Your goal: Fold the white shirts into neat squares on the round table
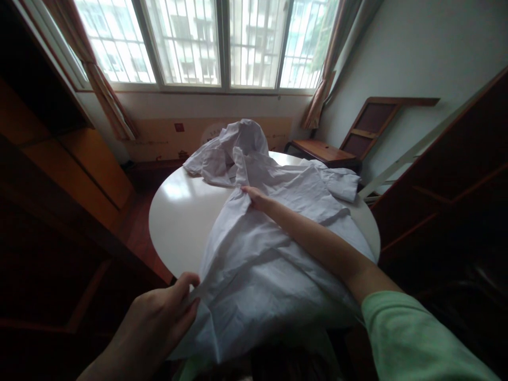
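Your right hand [256, 198] pinches the white garment [296, 185] by its edge | your left hand [164, 312] meets that edge nearer you, grip unclear | garment lies across the round table [178, 227], mostly spread; creases, far-end bunching left

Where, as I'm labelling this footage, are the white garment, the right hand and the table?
White garment [254, 264], head view: on its spread lower part.
Right hand [256, 198], head view: mid-hand.
Table [180, 225], head view: bare top, left side.
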`<action>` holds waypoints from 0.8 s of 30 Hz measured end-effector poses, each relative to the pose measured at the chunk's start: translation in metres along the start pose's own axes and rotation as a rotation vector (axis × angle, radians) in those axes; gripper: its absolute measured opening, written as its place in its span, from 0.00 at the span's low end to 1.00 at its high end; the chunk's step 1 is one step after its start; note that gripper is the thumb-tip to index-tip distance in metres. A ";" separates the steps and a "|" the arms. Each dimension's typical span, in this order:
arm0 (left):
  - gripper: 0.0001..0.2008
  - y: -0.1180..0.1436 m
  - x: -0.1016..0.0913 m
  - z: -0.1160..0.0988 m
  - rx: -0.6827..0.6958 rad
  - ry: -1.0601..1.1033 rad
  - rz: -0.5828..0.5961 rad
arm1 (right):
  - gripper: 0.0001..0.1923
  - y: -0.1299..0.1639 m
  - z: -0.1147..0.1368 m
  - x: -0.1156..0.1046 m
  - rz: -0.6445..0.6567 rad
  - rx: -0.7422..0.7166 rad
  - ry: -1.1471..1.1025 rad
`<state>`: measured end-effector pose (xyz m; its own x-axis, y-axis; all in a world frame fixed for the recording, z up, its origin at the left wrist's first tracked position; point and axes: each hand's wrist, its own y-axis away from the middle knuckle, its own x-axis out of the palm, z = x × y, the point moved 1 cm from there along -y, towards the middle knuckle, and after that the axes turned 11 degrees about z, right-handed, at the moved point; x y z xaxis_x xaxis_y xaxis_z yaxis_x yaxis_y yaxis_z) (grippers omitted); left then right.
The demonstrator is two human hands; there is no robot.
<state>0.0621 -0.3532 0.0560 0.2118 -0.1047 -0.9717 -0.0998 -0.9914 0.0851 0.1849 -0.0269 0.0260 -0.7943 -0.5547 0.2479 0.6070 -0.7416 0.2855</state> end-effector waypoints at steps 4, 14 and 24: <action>0.08 -0.009 -0.004 -0.029 0.275 -0.043 -0.063 | 0.07 0.005 0.003 0.000 0.036 0.029 -0.066; 0.17 -0.033 -0.034 -0.014 0.135 0.750 0.227 | 0.22 0.041 0.017 0.005 0.245 0.075 0.024; 0.31 -0.003 0.000 0.046 -0.201 1.064 0.133 | 0.06 0.123 -0.012 0.040 0.527 -0.239 0.584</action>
<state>0.0173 -0.3463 0.0457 0.9533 -0.1308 -0.2721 -0.0439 -0.9517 0.3038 0.2274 -0.1455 0.0601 -0.3320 -0.9107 -0.2458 0.9345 -0.3530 0.0454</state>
